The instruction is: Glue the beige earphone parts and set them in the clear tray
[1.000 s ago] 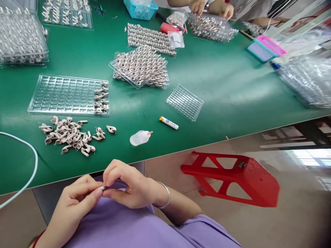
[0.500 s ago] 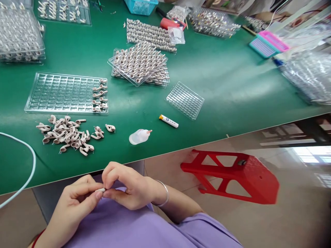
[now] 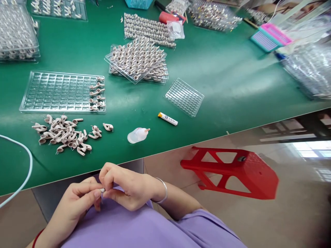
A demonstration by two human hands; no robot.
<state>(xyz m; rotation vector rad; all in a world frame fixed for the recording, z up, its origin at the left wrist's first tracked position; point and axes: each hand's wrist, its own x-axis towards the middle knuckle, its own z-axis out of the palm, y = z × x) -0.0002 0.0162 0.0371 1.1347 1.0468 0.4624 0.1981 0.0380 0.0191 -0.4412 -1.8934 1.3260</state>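
My left hand and my right hand meet over my lap, below the edge of the green table. Both pinch one small pale part between thumb and fingertips; most of it is hidden. A silver bangle circles my right wrist. On the table beyond the hands lies a loose pile of beige parts. Behind the pile sits a clear compartment tray with a few parts in its right columns.
A small clear bottle and a white tube lie near the table's front edge. A small clear tray, stacked filled trays, a white cable and a tipped red stool are around.
The view has shifted slightly, so the table items sit a little higher and further left. My fingers have closed tighter round the small part; both hands stay over my lap.
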